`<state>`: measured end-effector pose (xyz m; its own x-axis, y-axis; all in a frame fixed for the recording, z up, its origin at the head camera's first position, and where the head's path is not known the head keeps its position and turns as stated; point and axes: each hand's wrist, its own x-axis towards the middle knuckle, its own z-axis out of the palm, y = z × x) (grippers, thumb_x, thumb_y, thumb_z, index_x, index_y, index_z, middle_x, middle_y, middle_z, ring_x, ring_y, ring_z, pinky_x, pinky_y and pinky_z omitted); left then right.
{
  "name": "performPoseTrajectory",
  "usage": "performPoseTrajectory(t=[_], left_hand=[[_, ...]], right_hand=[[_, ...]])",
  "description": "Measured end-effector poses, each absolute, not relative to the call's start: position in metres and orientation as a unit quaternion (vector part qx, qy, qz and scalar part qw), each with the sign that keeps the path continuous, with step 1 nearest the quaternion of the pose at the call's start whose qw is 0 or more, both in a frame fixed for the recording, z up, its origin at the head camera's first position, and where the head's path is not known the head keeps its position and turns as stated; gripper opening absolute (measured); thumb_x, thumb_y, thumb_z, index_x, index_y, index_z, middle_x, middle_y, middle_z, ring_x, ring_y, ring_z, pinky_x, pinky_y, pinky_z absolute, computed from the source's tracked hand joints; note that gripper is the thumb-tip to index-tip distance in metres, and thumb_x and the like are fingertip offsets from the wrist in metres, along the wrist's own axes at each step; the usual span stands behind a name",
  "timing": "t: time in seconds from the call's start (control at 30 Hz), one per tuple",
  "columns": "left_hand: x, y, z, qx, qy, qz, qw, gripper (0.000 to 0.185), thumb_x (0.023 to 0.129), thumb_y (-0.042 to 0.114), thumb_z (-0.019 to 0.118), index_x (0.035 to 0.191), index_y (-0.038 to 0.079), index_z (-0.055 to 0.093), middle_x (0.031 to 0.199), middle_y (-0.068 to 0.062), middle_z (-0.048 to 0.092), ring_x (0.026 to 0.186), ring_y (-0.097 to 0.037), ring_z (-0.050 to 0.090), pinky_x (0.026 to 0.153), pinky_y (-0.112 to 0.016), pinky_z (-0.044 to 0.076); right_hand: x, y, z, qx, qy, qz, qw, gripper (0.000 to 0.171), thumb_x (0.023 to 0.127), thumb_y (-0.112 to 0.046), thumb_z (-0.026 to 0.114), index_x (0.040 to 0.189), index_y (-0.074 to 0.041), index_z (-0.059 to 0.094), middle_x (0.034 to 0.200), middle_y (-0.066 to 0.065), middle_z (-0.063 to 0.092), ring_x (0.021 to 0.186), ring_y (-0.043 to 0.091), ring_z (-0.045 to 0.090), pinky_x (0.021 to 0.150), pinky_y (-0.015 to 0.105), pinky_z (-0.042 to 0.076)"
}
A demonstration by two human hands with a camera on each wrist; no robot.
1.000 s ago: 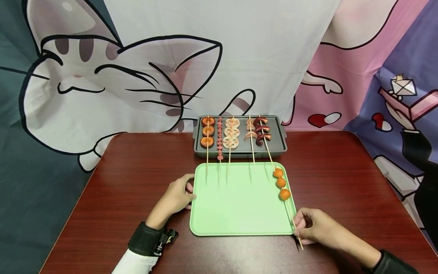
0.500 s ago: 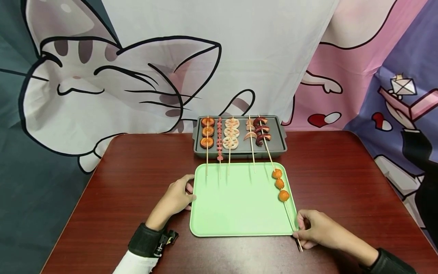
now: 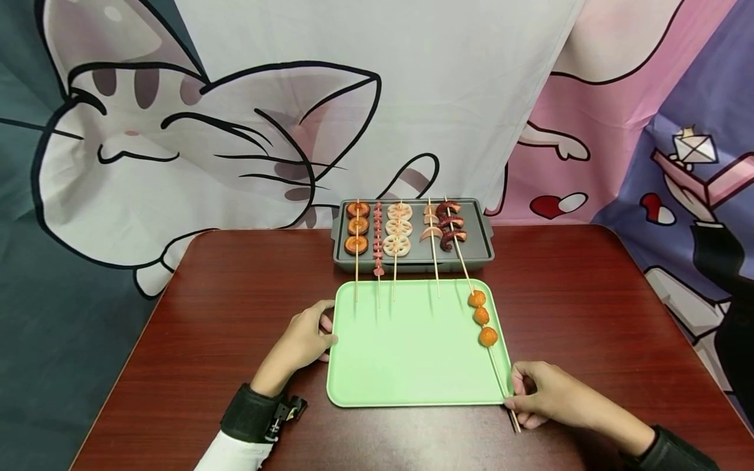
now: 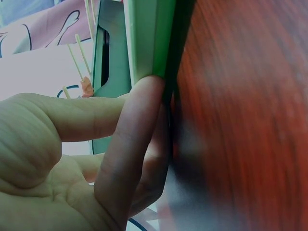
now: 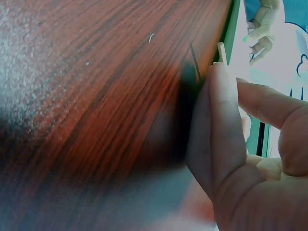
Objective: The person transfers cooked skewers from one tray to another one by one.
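Observation:
In the head view, a skewer of 3 orange-brown balls (image 3: 488,337) lies along the right side of a light green tray (image 3: 412,356). Its bare end sticks out past the tray's near right corner. My right hand (image 3: 550,394) pinches the stick there, beside the rim; the right wrist view shows the stick's tip (image 5: 221,48) just past the thumb. My left hand (image 3: 303,335) grips the tray's left edge, and the left wrist view has fingertips pressed to the green rim (image 4: 144,57). Some fingers are partly hidden under the edge.
Behind the green tray stands a dark grey pan (image 3: 480,252). Several skewers lie across it: mushroom caps (image 3: 357,245), small pink pieces (image 3: 378,245), lotus root slices (image 3: 397,245), pale curved pieces (image 3: 432,233) and dark tentacles (image 3: 452,222). Their stick ends overhang the green tray. A printed cloth hangs behind.
The ball skewer has shifted slightly nearer and left, settling onto the tray. My right hand has moved slightly down with its end. My left hand stays at the tray's edge.

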<state>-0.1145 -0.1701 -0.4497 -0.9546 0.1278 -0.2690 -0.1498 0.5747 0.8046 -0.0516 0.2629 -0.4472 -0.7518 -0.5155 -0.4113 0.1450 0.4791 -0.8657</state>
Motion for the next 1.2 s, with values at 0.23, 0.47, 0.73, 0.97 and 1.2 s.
performPoseTrajectory(t=[0.23, 0.47, 0.73, 0.97, 1.2], left_hand=[[-0.115, -0.169, -0.45, -0.008, 0.875, 0.46, 0.153, 0.065, 0.09, -0.011, 0.069, 0.15, 0.001, 0.047, 0.096, -0.015, 0.056, 0.065, -0.021, 0.061, 0.052, -0.032, 0.062], [-0.115, -0.168, -0.449, -0.009, 0.874, 0.46, 0.155, 0.066, 0.089, -0.01, 0.069, 0.15, 0.001, 0.047, 0.096, -0.015, 0.056, 0.065, -0.021, 0.061, 0.053, -0.032, 0.062], [-0.115, -0.168, -0.45, -0.008, 0.876, 0.458, 0.154, 0.066, 0.09, -0.01, 0.069, 0.15, 0.001, 0.047, 0.096, -0.015, 0.056, 0.066, -0.021, 0.061, 0.053, -0.032, 0.062], [-0.115, -0.169, -0.449, -0.01, 0.875, 0.459, 0.157, 0.066, 0.09, -0.01, 0.069, 0.151, 0.001, 0.046, 0.097, -0.015, 0.056, 0.066, -0.021, 0.061, 0.053, -0.032, 0.062], [-0.114, -0.171, -0.449, -0.008, 0.875, 0.459, 0.157, 0.066, 0.09, -0.01, 0.069, 0.15, 0.001, 0.046, 0.097, -0.015, 0.056, 0.066, -0.021, 0.06, 0.052, -0.032, 0.062]], right_hand=[[-0.052, 0.264, -0.445, -0.119, 0.792, -0.497, 0.335, 0.026, 0.094, -0.013, 0.075, 0.087, -0.001, 0.053, 0.078, 0.008, 0.066, 0.065, 0.014, 0.07, 0.057, 0.036, 0.065], [-0.059, 0.271, -0.437, -0.129, 0.797, -0.491, 0.327, 0.017, 0.096, -0.013, 0.071, 0.094, 0.0, 0.06, 0.078, 0.007, 0.066, 0.064, 0.015, 0.069, 0.055, 0.035, 0.064], [-0.081, 0.277, -0.419, -0.151, 0.789, -0.513, 0.302, 0.019, 0.101, -0.009, 0.063, 0.107, 0.01, 0.061, 0.09, 0.017, 0.069, 0.076, 0.018, 0.071, 0.063, 0.038, 0.065], [-0.103, 0.275, -0.404, -0.131, 0.797, -0.524, 0.27, 0.041, 0.105, -0.012, 0.058, 0.133, 0.018, 0.051, 0.116, 0.027, 0.068, 0.098, 0.018, 0.073, 0.081, 0.034, 0.065], [-0.122, 0.267, -0.401, -0.095, 0.772, -0.576, 0.252, 0.06, 0.108, -0.021, 0.055, 0.15, 0.016, 0.034, 0.144, 0.034, 0.053, 0.119, 0.015, 0.068, 0.098, 0.028, 0.059]])
